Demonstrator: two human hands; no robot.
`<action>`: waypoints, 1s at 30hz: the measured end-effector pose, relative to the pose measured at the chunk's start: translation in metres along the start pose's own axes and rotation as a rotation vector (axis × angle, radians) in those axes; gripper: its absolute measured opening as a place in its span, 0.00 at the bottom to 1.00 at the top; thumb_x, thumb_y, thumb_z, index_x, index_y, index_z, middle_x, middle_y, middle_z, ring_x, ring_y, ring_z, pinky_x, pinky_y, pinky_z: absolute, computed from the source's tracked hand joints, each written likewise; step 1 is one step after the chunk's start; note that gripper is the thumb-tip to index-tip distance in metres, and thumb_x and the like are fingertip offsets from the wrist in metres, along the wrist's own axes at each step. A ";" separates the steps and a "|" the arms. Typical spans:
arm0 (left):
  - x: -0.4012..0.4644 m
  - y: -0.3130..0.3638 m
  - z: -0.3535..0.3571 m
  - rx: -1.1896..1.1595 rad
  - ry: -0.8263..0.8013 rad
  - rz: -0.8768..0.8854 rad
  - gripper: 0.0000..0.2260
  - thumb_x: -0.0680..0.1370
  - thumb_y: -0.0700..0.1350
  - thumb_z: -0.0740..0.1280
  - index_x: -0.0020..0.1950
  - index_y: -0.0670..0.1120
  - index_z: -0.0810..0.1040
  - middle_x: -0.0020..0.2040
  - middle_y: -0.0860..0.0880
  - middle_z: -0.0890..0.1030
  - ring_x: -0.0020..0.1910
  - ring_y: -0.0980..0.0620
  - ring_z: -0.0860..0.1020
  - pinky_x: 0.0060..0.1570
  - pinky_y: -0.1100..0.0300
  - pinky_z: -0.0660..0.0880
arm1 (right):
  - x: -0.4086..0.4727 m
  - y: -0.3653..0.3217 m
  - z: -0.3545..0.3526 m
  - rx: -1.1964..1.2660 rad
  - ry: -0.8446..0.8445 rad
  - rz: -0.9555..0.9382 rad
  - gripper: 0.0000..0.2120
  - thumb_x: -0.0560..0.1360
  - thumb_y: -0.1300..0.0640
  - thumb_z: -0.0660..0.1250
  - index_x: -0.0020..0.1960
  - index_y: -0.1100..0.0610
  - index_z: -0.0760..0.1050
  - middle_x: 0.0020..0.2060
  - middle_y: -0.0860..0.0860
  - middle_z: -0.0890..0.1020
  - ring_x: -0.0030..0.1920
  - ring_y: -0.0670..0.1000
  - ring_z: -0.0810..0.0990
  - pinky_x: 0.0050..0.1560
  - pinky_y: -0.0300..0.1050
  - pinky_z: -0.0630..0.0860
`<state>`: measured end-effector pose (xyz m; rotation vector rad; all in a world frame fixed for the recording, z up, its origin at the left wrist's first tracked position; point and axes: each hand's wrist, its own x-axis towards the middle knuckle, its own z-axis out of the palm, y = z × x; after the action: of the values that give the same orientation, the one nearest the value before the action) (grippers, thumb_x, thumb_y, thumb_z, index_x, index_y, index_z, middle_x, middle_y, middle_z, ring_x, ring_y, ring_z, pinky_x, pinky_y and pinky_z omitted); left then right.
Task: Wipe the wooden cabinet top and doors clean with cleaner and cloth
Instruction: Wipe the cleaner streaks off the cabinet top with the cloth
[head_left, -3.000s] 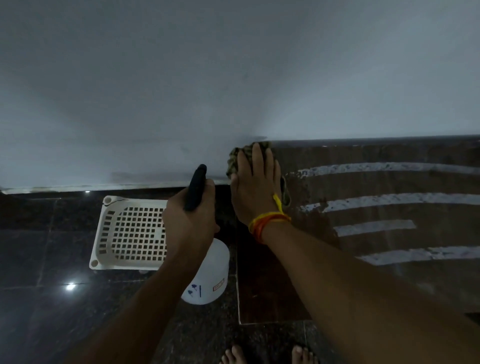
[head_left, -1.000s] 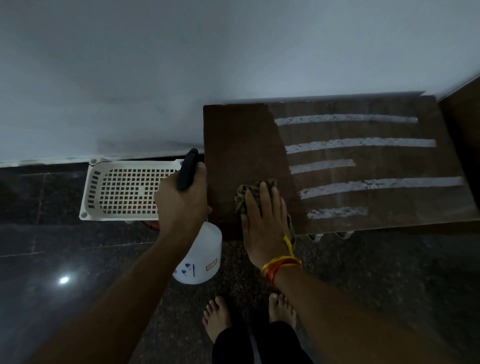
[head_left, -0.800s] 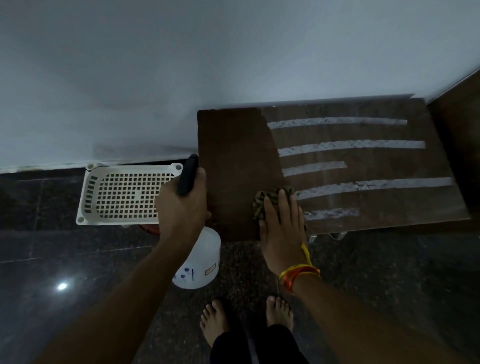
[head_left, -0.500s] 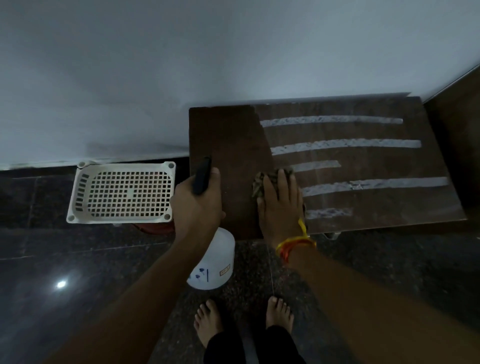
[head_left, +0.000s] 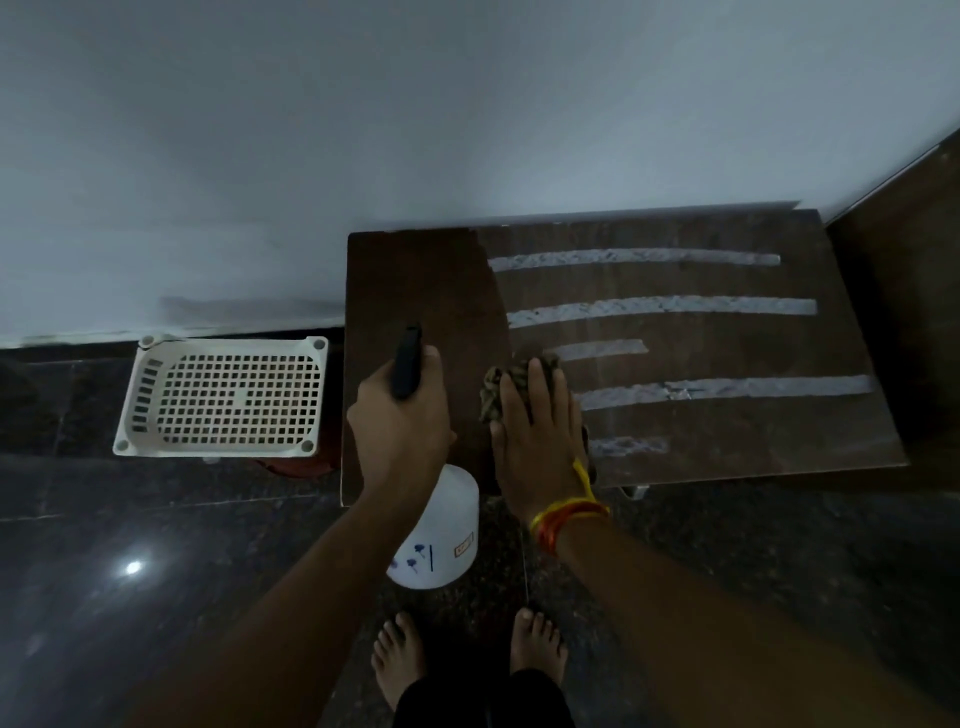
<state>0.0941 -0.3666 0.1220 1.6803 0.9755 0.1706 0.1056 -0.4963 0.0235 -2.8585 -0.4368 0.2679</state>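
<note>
The dark wooden cabinet top (head_left: 727, 343) lies below me against the white wall, its right part marked by pale streaks of cleaner. Its left strip looks darker and streak-free. My right hand (head_left: 535, 436) presses a crumpled dark cloth (head_left: 501, 382) flat on the top near the front edge, fingers straight. My left hand (head_left: 400, 421) grips the black trigger head of a white spray bottle (head_left: 441, 530), which hangs in front of the cabinet's front left corner.
A white perforated plastic basket (head_left: 223, 397) sits on the dark glossy floor left of the cabinet, something red under its right edge. A dark wooden panel (head_left: 914, 291) rises at the far right. My bare feet (head_left: 467, 649) stand just before the cabinet.
My right hand slid the cloth from the back left corner to the front edge, then a little right and back toward the streaks. The left hand kept hold of the spray bottle.
</note>
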 end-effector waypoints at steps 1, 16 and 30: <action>-0.001 0.000 0.001 -0.002 0.005 -0.002 0.13 0.79 0.55 0.66 0.36 0.54 0.76 0.29 0.51 0.80 0.21 0.56 0.78 0.20 0.68 0.71 | 0.010 0.000 -0.001 -0.001 0.010 0.001 0.24 0.80 0.49 0.56 0.74 0.54 0.60 0.76 0.59 0.56 0.76 0.63 0.52 0.74 0.61 0.51; 0.016 0.012 0.011 0.043 -0.023 0.003 0.13 0.80 0.56 0.65 0.38 0.53 0.76 0.29 0.49 0.80 0.22 0.55 0.80 0.21 0.66 0.71 | 0.013 0.003 -0.006 -0.005 -0.005 -0.003 0.25 0.80 0.49 0.56 0.75 0.54 0.59 0.76 0.59 0.55 0.76 0.64 0.51 0.74 0.60 0.49; 0.034 0.017 0.015 0.082 -0.042 0.005 0.14 0.80 0.55 0.65 0.36 0.51 0.75 0.23 0.50 0.77 0.20 0.55 0.78 0.18 0.67 0.70 | 0.015 0.001 -0.007 0.002 -0.010 0.036 0.25 0.80 0.50 0.56 0.75 0.54 0.59 0.76 0.58 0.55 0.76 0.63 0.51 0.75 0.60 0.51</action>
<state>0.1334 -0.3552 0.1188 1.7550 0.9582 0.0999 0.1217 -0.4943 0.0274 -2.8661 -0.3865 0.2885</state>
